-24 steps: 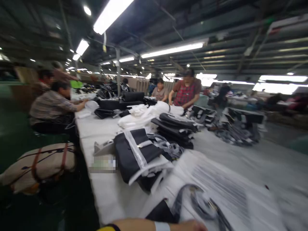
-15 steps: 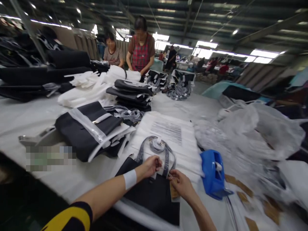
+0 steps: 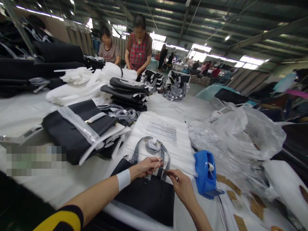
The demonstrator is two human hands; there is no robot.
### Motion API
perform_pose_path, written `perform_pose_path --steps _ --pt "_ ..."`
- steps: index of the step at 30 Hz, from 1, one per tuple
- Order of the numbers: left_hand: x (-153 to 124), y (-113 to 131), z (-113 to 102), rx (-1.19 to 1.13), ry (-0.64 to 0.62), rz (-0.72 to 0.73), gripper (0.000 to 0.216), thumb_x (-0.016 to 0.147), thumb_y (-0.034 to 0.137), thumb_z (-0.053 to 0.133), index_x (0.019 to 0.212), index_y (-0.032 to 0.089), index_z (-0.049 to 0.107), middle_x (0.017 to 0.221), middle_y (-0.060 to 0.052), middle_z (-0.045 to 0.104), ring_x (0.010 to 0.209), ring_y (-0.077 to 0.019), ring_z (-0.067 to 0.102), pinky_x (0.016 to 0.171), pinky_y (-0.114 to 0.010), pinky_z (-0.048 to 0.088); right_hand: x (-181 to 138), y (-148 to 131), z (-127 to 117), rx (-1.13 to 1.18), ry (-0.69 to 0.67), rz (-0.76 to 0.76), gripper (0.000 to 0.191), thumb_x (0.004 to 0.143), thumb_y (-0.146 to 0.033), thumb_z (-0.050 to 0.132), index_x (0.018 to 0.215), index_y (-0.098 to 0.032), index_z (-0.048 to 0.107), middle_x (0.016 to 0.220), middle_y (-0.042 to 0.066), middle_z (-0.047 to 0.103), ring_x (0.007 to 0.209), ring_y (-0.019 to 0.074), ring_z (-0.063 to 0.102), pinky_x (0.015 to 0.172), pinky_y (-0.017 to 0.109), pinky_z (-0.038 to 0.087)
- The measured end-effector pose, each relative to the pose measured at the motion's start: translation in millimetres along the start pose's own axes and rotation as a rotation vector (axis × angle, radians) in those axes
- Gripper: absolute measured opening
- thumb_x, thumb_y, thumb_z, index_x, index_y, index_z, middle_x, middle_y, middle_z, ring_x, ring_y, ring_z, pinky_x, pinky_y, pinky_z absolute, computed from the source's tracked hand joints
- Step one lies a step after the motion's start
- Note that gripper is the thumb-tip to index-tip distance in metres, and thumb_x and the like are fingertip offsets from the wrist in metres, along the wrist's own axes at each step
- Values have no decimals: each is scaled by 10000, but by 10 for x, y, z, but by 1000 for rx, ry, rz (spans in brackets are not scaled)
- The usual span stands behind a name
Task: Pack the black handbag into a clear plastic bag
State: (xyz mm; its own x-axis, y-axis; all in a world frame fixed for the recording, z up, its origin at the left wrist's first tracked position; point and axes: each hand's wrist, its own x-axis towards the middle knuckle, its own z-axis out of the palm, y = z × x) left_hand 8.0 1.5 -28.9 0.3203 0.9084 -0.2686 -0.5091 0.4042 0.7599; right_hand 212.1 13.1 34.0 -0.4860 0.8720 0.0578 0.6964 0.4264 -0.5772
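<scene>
A black handbag point(image 3: 151, 200) lies flat in front of me, its handles point(image 3: 136, 154) wrapped in clear film and pointing away. A coiled strap point(image 3: 153, 146), also wrapped, rests inside the handle loop. Over the top edge of the bag, my left hand point(image 3: 149, 166) pinches a thin pale string point(image 3: 157, 163) near the handle base. My right hand point(image 3: 181, 183) is closed just right of it, its fingertips on a thin brown piece point(image 3: 166, 171) that looks like a tag turned edge-on. Beyond the bag is a printed white packing sheet point(image 3: 166, 128).
A blue tape dispenser point(image 3: 203, 175) stands to the right, with several brown tags point(image 3: 256, 208) past it. Crumpled clear plastic point(image 3: 235, 134) covers the right side. Black bags point(image 3: 79, 128) are at left, more stacked point(image 3: 126, 91) behind. Two co-workers point(image 3: 139, 51) are across the table.
My hands have come closer together at the handle base. The brown tag hung below my right hand; now only a thin edge shows. The string now stretches from my left fingers. The view has shifted right.
</scene>
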Motion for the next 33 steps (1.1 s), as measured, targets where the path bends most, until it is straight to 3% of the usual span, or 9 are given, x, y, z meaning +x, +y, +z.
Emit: perform_pose_path --steps 3,6,9,14,18,24,27,29,33 --pt "35 -52 66 113 -44 36 707 592 296 842 1250 183 610 1111 -93 672 552 -32 484 438 -156 250 95 -140 33 -33 -70 -68 364 863 -234 393 987 -215 734 924 78 722 905 234 656 829 343 492" --pt "86 -106 98 223 -35 100 827 572 203 828 1343 159 532 1025 -70 704 708 -104 583 605 -197 421 162 -213 103 -7 -142 -35 387 826 -168 400 1007 -219 737 985 69 730 937 225 657 853 332 478" --pt "112 -139 81 346 0 154 900 583 160 807 1409 134 451 881 -38 722 770 -152 614 711 -250 465 183 -208 140 101 -172 46 372 783 -164 443 1006 -205 738 990 68 737 941 237 656 869 353 480" --pt "74 -129 27 539 41 243 827 595 155 782 1374 135 504 885 -39 729 812 -202 636 756 -297 479 166 -183 189 646 -268 201 333 705 -297 640 1003 -176 727 890 53 730 892 244 650 804 346 508" --pt "44 -112 41 639 80 329 569 614 102 714 1175 188 676 940 -25 735 899 -221 641 845 -314 460 168 -182 358 936 -7 455 342 640 -461 744 769 -147 706 658 26 656 605 163 585 612 288 483" --pt "157 -190 56 601 231 330 114 714 244 691 770 152 726 687 -13 697 684 -162 627 689 -267 488 150 21 580 824 352 522 422 669 -615 606 677 -194 626 751 45 667 728 201 612 646 313 499" --pt "230 -147 -36 552 386 301 250 785 372 648 732 128 671 596 -12 630 543 -120 557 562 -237 451 93 132 597 656 406 545 418 627 -596 631 707 -187 662 762 78 684 754 252 618 674 368 504" --pt "209 -52 -106 544 452 301 315 829 422 601 738 123 643 579 -11 599 505 -105 518 517 -224 418 40 178 573 552 426 535 464 605 -576 649 823 -169 700 866 117 709 825 284 627 784 420 500" --pt "-121 163 -120 590 400 334 257 790 395 674 782 140 647 705 -26 649 677 -132 595 644 -235 467 -131 254 479 452 406 508 572 648 -615 593 970 -157 712 1066 162 702 966 312 630 947 468 449"
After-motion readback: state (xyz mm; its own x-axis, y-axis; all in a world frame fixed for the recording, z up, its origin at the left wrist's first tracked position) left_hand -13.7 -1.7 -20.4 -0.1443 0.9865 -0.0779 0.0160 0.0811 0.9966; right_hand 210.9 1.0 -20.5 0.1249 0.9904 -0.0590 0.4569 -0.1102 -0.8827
